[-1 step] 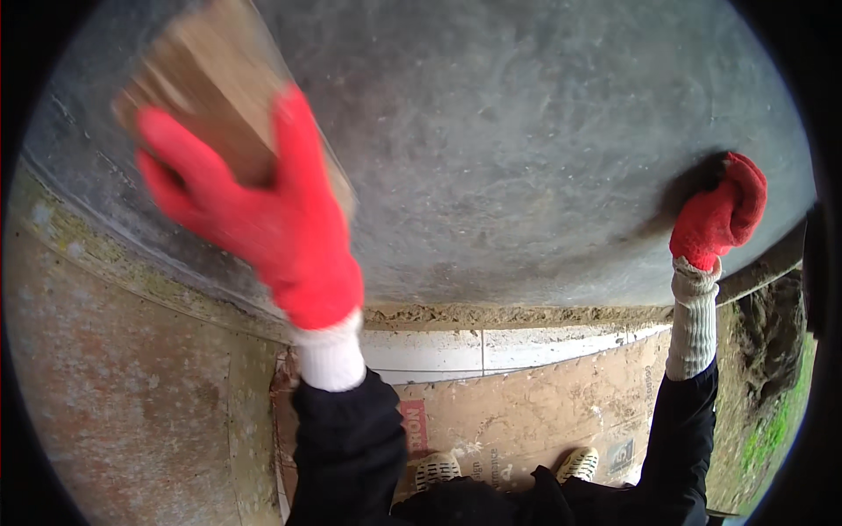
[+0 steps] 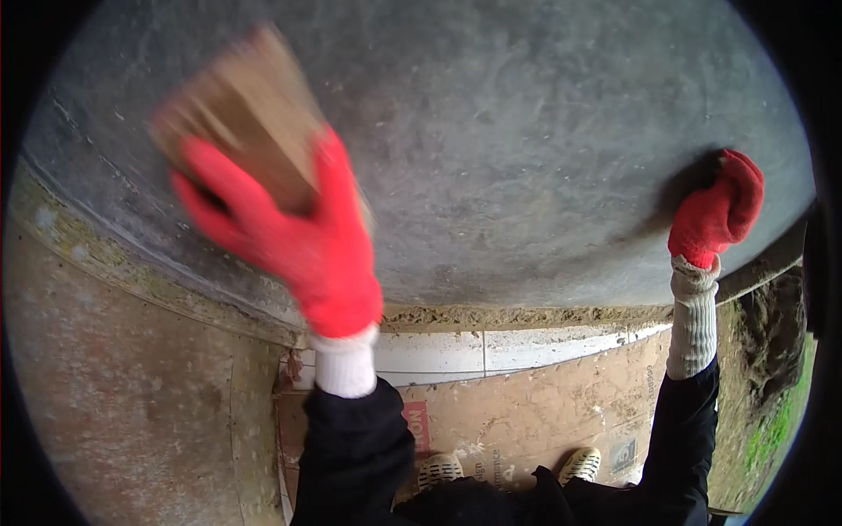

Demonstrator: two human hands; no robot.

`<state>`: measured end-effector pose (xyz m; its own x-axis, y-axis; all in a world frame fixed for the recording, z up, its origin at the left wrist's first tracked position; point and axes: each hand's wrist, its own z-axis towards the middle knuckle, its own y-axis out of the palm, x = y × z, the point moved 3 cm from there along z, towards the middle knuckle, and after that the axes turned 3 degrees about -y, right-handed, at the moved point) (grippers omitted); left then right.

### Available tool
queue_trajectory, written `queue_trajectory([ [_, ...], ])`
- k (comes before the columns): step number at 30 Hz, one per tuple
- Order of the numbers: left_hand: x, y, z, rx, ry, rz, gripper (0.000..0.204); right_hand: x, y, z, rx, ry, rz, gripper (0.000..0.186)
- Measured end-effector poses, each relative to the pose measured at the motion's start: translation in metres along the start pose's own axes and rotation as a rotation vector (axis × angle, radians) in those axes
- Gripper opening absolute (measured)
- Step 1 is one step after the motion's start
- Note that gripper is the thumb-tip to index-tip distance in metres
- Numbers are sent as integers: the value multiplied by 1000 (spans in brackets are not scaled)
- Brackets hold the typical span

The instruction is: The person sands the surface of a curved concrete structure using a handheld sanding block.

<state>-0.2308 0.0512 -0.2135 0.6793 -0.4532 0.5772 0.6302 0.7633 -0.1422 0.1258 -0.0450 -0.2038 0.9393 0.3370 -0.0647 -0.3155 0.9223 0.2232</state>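
My left hand [image 2: 289, 237], in a red glove with a white knit cuff, grips a brown wooden block [image 2: 250, 110] by its near part, fingers and thumb on either side. Both are blurred and lie over a dark grey, scuffed surface [image 2: 491, 131]. At the right of that surface, my right hand [image 2: 715, 210], gloved in red, rests with curled fingers; whether anything is inside them is hidden.
A rough, dirty ledge [image 2: 526, 316] edges the grey surface, with white tiles [image 2: 526, 346] below. My shoes [image 2: 579, 465] stand on printed cardboard [image 2: 517, 412]. Stained concrete [image 2: 132, 377] lies left; dark rough material [image 2: 772, 324] and green growth [image 2: 772, 430] lie right.
My left hand and the wooden block have moved right and down, toward my body. My right hand has barely moved.
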Motion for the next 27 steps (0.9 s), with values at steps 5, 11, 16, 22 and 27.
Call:
queue_trajectory([
  [5, -69, 24, -168, -37, 367, -110, 96, -14, 7, 11, -48, -55, -21, 29],
  [11, 10, 21, -74, 10, 331, -2, 92, -10, -12, 20, -213, -167, -97, 28],
  [16, 38, 7, -17, 110, 260, 8, 90, -60, -35, 2, -752, 53, 125, 38],
  [22, -24, 29, -198, -400, -122, -488, 89, -149, -54, -150, -946, 174, 49, 79],
  [27, -54, 35, -233, -451, -1011, -1219, 45, -185, -31, -208, -864, 233, 117, 91],
])
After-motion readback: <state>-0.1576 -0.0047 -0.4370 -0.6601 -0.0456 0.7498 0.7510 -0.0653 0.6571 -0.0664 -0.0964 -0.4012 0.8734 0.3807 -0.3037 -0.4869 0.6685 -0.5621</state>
